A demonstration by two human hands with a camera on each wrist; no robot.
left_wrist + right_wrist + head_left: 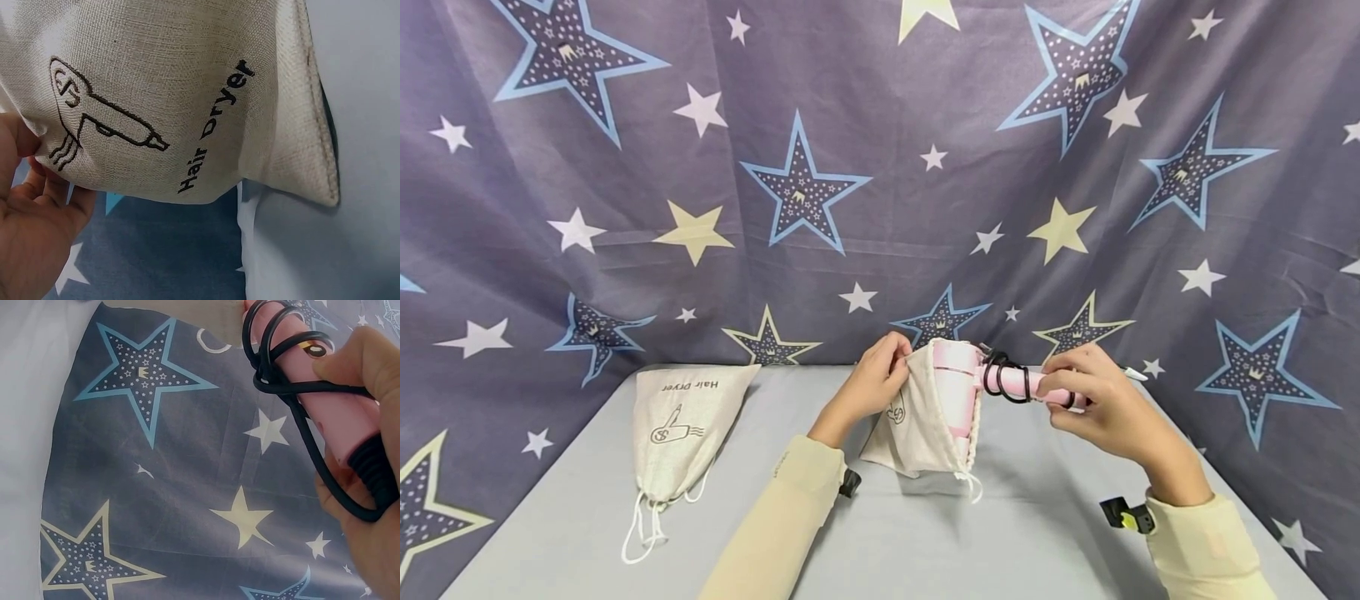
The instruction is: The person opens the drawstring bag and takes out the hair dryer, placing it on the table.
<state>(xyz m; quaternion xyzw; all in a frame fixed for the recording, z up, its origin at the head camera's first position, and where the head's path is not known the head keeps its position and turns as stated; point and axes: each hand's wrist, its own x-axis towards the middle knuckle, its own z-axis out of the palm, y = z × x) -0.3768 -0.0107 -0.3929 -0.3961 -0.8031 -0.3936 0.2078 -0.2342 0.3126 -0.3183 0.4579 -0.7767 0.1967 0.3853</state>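
A pink hair dryer [956, 383] lies partly inside a beige cloth drawstring bag [917, 425], its handle sticking out to the right. Black cord [300, 387] is wound round the handle. My right hand [1093, 400] grips the handle near its end, fingers above and thumb beneath. At the bag's upper rim, my left hand [876, 375] pinches the cloth between thumb and fingers. The left wrist view shows the bag's printed dryer drawing and the words "Hair Dryer". The dryer's far end is hidden by the cloth.
To the left on the grey table [985, 542] lies a second beige drawstring bag [685, 425], its white strings loose toward the front. Behind the table hangs a dark star-patterned curtain [887, 208]. A small white-tipped object [1135, 374] shows behind the right hand.
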